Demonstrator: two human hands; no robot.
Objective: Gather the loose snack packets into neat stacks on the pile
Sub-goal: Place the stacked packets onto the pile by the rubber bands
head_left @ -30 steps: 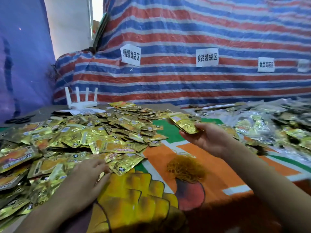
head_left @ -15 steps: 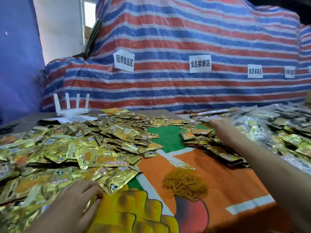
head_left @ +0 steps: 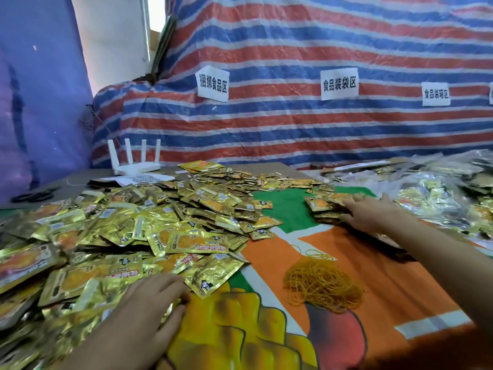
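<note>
There's the right hand point(head_left: 370, 213) pressing straight-fingered on the small packet stack point(head_left: 321, 205), the left hand point(head_left: 149, 303) resting slack-fingered on the loose packet heap point(head_left: 120, 231).

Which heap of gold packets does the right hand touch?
The small stack beside the green patch, under the right hand; the big loose heap lies apart, by the left hand.

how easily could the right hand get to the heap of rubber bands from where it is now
Probably yes, easily. The right hand lies flat on the small packet stack, and the rubber bands sit on bare cloth nearer the person, with nothing standing between them.
</note>
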